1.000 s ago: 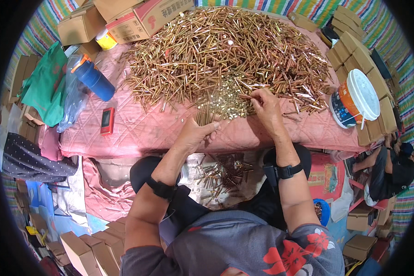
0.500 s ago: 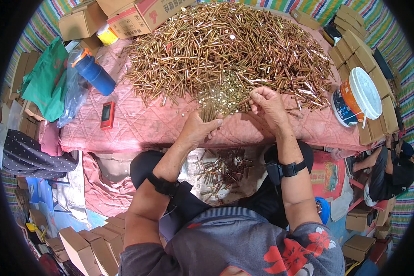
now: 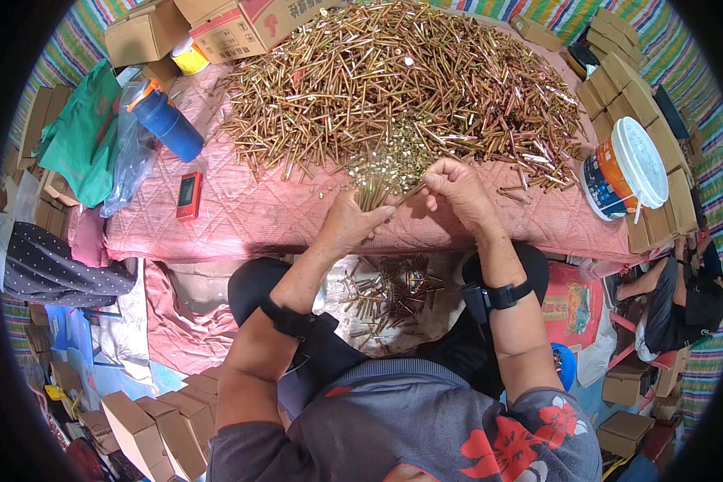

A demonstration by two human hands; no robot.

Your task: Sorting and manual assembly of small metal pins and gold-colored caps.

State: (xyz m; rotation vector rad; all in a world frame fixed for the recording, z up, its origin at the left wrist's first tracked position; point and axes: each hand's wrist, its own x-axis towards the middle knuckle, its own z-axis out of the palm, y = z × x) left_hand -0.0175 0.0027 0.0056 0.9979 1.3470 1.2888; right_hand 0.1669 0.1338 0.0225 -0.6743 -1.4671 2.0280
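Observation:
My left hand [image 3: 352,223] is closed around a bundle of thin brass-coloured bolts [image 3: 369,195], their ends fanning away from me. To its right, my right hand [image 3: 460,193] pinches a single bolt [image 3: 410,194] between thumb and fingers. That bolt points left at the bundle; whether it touches cannot be made out. Just beyond both hands lies a small heap of nuts and washers [image 3: 400,157]. Behind it spreads a large mound of loose brass-coloured bolts [image 3: 402,76] on the pink quilted cover [image 3: 257,217].
A blue bottle [image 3: 169,128] and a red handheld device [image 3: 189,196] are at the left. On the right stands a white-lidded bucket [image 3: 618,169] beside cardboard boxes [image 3: 635,96]. More bolts [image 3: 394,289] lie below, between my knees. Another person [image 3: 675,305] sits at far right.
My right hand has moved left and slightly toward me, bringing its bolt close to the bundle. My left hand has stayed nearly in place, still holding the bundle.

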